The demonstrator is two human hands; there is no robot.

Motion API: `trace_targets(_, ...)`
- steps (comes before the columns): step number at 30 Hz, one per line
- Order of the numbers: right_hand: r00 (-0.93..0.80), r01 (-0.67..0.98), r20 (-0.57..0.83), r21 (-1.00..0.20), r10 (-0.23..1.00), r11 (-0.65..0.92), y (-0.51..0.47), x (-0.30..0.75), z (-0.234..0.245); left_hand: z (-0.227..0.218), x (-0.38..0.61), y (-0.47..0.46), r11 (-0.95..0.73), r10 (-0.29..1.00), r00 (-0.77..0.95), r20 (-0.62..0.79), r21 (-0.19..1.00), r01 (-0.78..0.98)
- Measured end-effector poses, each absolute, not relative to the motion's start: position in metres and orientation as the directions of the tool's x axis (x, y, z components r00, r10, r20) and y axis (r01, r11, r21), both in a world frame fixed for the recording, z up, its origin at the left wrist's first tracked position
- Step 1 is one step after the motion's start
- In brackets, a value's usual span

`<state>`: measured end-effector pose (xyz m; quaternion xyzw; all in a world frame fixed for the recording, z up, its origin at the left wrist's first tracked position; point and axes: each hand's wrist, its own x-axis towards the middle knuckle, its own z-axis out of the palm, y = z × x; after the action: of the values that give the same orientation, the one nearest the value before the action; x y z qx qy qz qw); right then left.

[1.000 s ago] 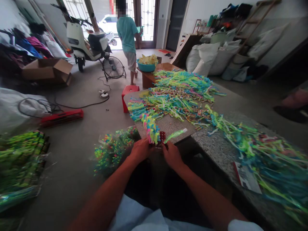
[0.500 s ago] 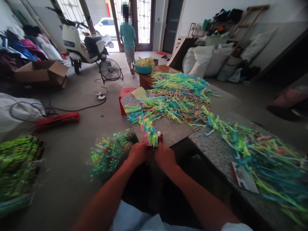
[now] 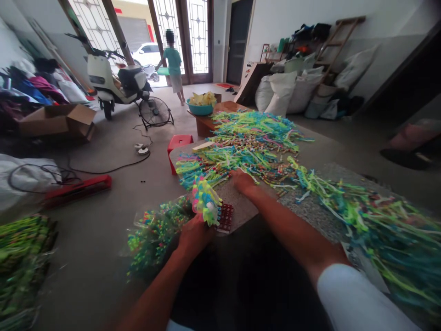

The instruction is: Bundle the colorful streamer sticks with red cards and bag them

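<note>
My left hand (image 3: 195, 235) is closed at the left side of a red rack with rows of holes (image 3: 226, 218), at the table's near edge. A bunch of yellow, blue and pink ribbon-topped sticks (image 3: 207, 200) stands up from the rack's left part, above that hand, and partly hides its fingers. My right hand (image 3: 244, 182) reaches forward to the near edge of a pile of similar ribboned sticks (image 3: 237, 158). Its fingertips are together among the stick ends; what they pinch is too small to make out.
More ribboned sticks (image 3: 386, 239) cover the speckled table extension at right. A plastic bag of colourful pieces (image 3: 158, 230) is below left. Beyond are a red stool (image 3: 179, 141), a blue basin (image 3: 200, 108), a floor fan (image 3: 155, 111), a scooter (image 3: 117, 78) and a walking person (image 3: 173, 62).
My right hand has left the rack and moved forward to the pile, uncovering more of the red rack. My left hand stays with the bunch. The person has walked farther toward the door.
</note>
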<state>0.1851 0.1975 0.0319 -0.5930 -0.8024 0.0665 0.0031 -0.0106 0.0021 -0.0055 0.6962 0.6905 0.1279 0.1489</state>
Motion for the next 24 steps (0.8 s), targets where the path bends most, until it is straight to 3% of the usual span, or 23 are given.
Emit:
trace_targets(7,-0.404,0.914,-0.133,-0.015,0.905,0.406,0.221,0.168,0.021,-0.008,-0.016,0.001,-0.100,0.995,0.103,0.013,0.393,0.914)
trace_targets(14,-0.498,0.867,-0.083,-0.037,0.863,0.496,0.207,0.203,0.039,-0.008,-0.017,-0.001,-0.131,0.991,0.135,0.019,0.408,0.903)
trace_targets(17,-0.491,0.858,-0.028,-0.187,0.871,0.478,0.191,0.218,0.047,-0.004,-0.015,-0.002,-0.121,0.991,0.135,-0.009,0.399,0.909)
trace_targets(22,-0.391,0.647,-0.043,-0.723,0.919,0.242,0.154,0.219,0.029,-0.002,-0.012,-0.003,-0.135,0.990,0.142,0.009,0.379,0.916)
trace_targets(24,-0.356,0.528,-0.072,-0.839,0.932,0.136,0.137,0.213,0.010,-0.004,-0.012,-0.003,-0.117,0.992,0.122,0.010,0.368,0.922)
